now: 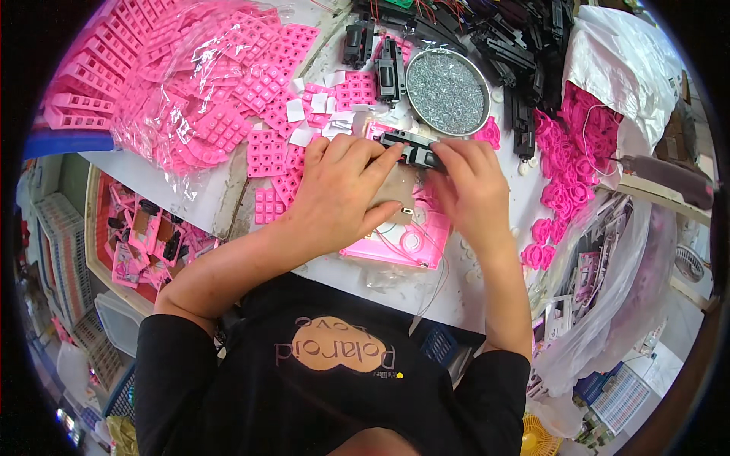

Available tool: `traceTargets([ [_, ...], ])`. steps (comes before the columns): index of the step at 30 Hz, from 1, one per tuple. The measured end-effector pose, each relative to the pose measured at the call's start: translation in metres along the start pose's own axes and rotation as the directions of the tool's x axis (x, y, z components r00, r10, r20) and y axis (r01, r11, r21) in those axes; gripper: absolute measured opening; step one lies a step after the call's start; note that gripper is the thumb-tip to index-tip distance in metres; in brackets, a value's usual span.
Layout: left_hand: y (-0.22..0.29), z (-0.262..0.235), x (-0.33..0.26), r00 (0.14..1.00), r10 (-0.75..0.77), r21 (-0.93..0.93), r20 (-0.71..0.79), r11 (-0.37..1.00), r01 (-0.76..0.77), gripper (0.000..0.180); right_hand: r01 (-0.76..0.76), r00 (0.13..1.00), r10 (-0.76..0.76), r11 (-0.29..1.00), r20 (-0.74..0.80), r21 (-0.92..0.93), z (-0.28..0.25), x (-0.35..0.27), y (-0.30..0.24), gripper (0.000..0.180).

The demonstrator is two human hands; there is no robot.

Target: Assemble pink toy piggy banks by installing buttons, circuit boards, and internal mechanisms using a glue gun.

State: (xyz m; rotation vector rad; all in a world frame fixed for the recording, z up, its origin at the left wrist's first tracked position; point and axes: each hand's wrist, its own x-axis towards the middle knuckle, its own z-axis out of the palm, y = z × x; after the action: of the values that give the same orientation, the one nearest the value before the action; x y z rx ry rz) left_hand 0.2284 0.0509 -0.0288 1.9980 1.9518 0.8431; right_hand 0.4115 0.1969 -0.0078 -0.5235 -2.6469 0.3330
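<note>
A black plastic module (414,150) lies across the far end of a pink plastic casing (426,247) in front of me. My left hand (334,186) is closed on the module's left part, with fingertips over its top and the thumb stretched toward a small light connector (408,213). My right hand (473,182) pinches the module's right end between thumb and fingers. Between my hands shows a greyish-brown flat piece (395,186) in the casing. Thin wires loop over the casing's near part. The module's underside is hidden.
Pink keypad sheets (228,114) pile up at left, some in clear plastic. A round dish of small screws (449,91) stands beyond my right hand. Black modules (517,53) heap behind it. Magenta ring-shaped parts (563,190) lie at right, near a dark-handled tool (669,178).
</note>
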Motion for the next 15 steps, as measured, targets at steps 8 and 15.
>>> traceTargets([
  [8,-0.022,-0.017,0.078,0.992,0.078,0.003,0.099,0.997,-0.078,0.023,-0.115,0.993,0.103,0.945,0.055,0.307,0.006,-0.006,0.025,0.036],
  [15,-0.047,0.047,0.172,0.971,0.175,0.362,0.162,0.905,-0.224,0.013,-0.114,0.993,0.1,0.899,0.055,0.423,0.001,-0.017,0.05,0.045],
])
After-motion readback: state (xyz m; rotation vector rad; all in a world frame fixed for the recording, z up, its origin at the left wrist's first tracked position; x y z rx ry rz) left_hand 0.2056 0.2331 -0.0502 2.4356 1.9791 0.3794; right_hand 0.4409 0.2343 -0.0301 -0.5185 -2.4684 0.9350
